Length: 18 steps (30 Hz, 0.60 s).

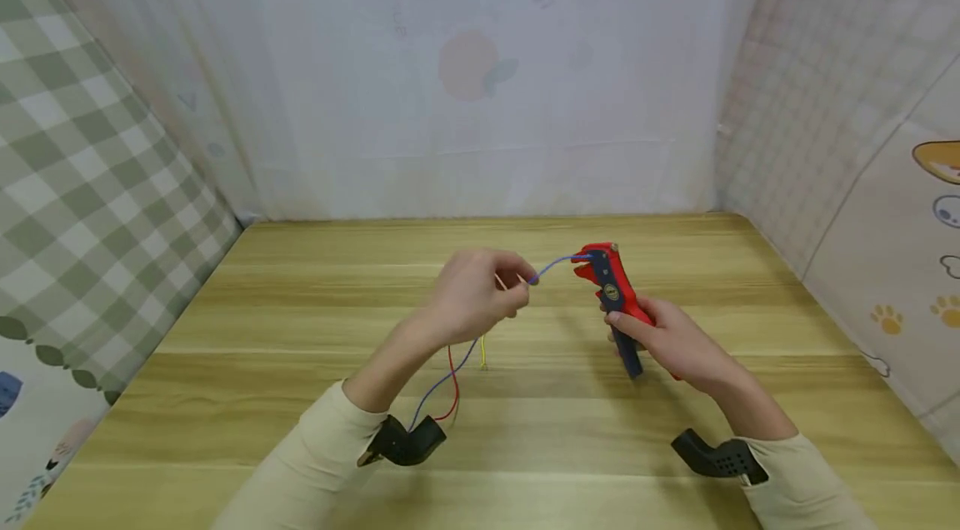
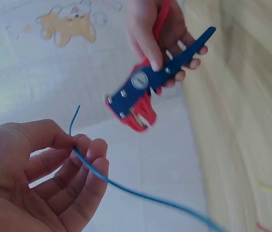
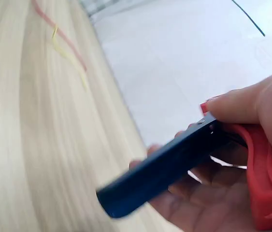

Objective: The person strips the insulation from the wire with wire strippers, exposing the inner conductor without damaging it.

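Left grip (image 1: 480, 287)'s pinching blue wire (image 2: 148, 196), right grip (image 1: 678, 342)'s round the wire stripper (image 1: 611, 288), both inside the worktop (image 1: 225, 330) side edges. Yellow wire (image 1: 483, 353)'s partly hidden tho.

Stripper (image 1: 611, 292) and blue wire (image 2: 140, 194), both held up
Stripper red and dark blue, round badge on its side, mouth gaping, head up, handles slanting down, in right hand (image 1: 672, 340); wire thin, curved, pinched in left hand (image 1: 476, 292), free tip near stripper head, left wrist view showing a gap
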Available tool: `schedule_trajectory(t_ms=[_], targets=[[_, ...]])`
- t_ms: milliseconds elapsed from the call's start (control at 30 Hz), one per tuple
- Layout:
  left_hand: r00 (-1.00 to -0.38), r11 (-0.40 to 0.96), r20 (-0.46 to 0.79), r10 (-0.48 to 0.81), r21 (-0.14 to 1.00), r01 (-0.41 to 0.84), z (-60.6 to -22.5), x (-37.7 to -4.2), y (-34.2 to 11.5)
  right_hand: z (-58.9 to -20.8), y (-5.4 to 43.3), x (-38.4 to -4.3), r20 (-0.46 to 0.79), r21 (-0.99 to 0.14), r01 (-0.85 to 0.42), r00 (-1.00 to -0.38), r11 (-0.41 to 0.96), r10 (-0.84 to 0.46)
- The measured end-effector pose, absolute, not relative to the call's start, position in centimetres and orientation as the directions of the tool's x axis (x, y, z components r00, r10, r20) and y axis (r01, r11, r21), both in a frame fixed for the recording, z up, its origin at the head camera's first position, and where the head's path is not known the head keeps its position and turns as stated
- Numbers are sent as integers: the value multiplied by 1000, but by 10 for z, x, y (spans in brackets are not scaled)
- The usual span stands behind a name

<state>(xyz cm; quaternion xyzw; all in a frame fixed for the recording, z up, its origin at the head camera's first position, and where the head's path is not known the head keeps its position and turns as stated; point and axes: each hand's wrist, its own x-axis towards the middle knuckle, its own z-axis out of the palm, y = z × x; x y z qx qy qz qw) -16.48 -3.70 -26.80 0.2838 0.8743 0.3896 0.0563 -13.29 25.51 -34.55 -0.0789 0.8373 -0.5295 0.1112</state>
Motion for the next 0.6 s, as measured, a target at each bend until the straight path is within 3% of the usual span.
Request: schedule_trajectory(t_ms=[167,267,600], targets=[[-890,522,201,409,748,409,-266,-174,-58,-341,242,-137,63,-985,-126,-905,122,-420],[-888,464,255,381,778,423,-278,-177,-64,-342,232,-138,124,-988,-154,-878,28,-463],[-889,364,287,356,834,415,-308,-177,-71,-347,213,-135,141,-982,-184,-884,54,-446]])
